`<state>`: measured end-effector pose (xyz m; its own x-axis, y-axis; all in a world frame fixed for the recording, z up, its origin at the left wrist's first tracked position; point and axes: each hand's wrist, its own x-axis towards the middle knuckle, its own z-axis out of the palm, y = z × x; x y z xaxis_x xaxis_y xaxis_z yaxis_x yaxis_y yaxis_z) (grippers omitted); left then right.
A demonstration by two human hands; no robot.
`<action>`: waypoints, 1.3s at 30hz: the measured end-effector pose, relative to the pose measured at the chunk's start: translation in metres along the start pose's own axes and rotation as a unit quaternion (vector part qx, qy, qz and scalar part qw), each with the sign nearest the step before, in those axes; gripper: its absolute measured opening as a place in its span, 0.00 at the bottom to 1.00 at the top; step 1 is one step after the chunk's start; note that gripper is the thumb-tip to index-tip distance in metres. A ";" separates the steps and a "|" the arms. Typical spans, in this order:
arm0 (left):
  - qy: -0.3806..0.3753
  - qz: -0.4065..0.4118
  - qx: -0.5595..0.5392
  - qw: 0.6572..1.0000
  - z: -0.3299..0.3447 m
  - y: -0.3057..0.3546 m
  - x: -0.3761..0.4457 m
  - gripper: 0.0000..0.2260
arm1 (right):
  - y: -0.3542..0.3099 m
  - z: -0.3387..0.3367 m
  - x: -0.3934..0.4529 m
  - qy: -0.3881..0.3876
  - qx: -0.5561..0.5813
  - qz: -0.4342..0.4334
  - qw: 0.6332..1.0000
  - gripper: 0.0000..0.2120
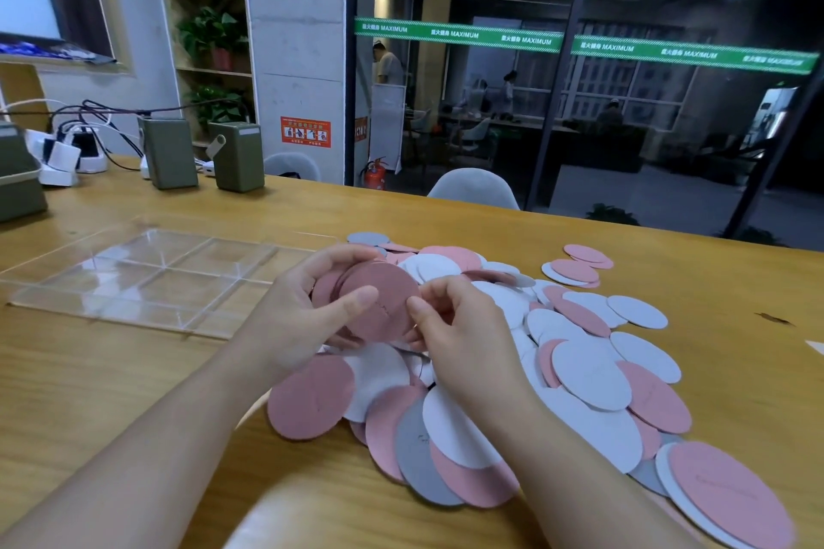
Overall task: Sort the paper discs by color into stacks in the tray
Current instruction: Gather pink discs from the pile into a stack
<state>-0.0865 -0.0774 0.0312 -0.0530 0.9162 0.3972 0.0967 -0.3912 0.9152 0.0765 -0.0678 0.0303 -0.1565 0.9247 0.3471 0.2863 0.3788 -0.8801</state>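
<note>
A big heap of pink, white and grey paper discs [575,374] covers the wooden table on the right. Above its left edge my left hand [307,312] grips a small stack of pink discs [379,303], thumb across the front and fingers curled over the top. My right hand [450,325] pinches the right rim of that stack between thumb and fingertips. The clear divided tray [147,276] lies flat to the left of my hands, and I see no discs in its compartments.
A small separate group of pink and white discs [577,265] lies at the back right. Two green boxes [203,154], chargers and cables [73,152] stand along the table's far left. A grey chair back [472,189] rises behind the far edge.
</note>
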 end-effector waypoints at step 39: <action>0.055 -0.062 -0.045 0.996 -0.026 -0.005 0.009 0.21 | -0.003 0.019 -0.017 -0.140 -0.188 -0.092 0.968 0.05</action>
<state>-0.1136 -0.0699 0.0318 -0.1675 0.9451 0.2807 -0.0056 -0.2856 0.9583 0.0602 -0.0853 0.0205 -0.4735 0.8131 0.3387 0.5449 0.5725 -0.6127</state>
